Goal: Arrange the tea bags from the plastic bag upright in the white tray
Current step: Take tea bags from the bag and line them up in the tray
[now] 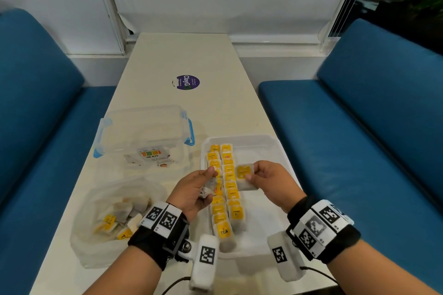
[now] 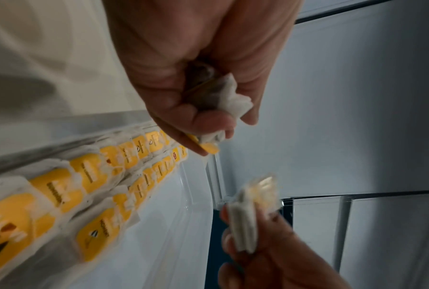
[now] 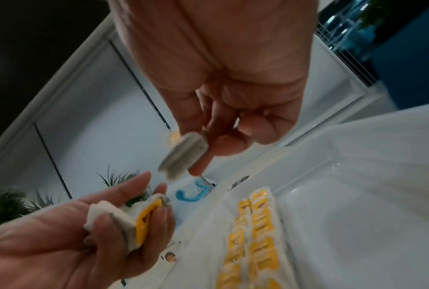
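Observation:
The white tray (image 1: 268, 151) lies on the table with two rows of yellow-labelled tea bags (image 1: 229, 189) standing along its left side; the rows show again as tea bags (image 2: 89, 187) and tea bags (image 3: 255, 230). My right hand (image 1: 268, 179) pinches one tea bag (image 1: 245, 176) above the tray, right of the rows, seen edge-on as tea bag (image 3: 183, 156). My left hand (image 1: 199, 189) holds a small bunch of tea bags (image 1: 208, 189) in its curled fingers at the tray's left edge, also seen as a bunch (image 2: 223, 97) and a bunch (image 3: 134, 221). The plastic bag (image 1: 112, 218) with several more tea bags lies at the front left.
A clear lidded box with blue clips (image 1: 146, 134) stands behind the plastic bag, left of the tray. A purple round sticker (image 1: 188, 82) lies further back on the table. Blue benches (image 1: 359, 127) flank the table on both sides.

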Action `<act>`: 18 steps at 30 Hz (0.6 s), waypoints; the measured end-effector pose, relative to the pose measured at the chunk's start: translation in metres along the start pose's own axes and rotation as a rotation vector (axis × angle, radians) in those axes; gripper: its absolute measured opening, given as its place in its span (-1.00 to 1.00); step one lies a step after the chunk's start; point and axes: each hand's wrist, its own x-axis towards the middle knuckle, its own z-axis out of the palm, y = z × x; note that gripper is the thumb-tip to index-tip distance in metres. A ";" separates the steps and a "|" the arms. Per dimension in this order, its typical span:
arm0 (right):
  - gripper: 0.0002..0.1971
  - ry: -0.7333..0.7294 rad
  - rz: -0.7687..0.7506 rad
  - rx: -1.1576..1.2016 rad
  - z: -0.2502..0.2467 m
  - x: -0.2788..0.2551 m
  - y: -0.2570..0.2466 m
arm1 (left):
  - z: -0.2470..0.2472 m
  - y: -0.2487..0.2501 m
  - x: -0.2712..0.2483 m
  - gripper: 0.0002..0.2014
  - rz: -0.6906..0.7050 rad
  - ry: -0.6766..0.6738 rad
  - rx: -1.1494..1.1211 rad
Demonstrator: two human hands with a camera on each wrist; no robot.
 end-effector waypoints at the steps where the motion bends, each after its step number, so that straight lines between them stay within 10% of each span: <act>1: -0.77 -0.018 0.039 -0.051 0.001 0.001 0.005 | -0.001 -0.001 0.000 -0.86 -0.007 -0.003 -0.009; 18: -0.68 -0.345 0.400 -0.666 0.039 -0.009 0.050 | -0.019 -0.016 -0.003 -0.97 -0.047 -0.025 -0.068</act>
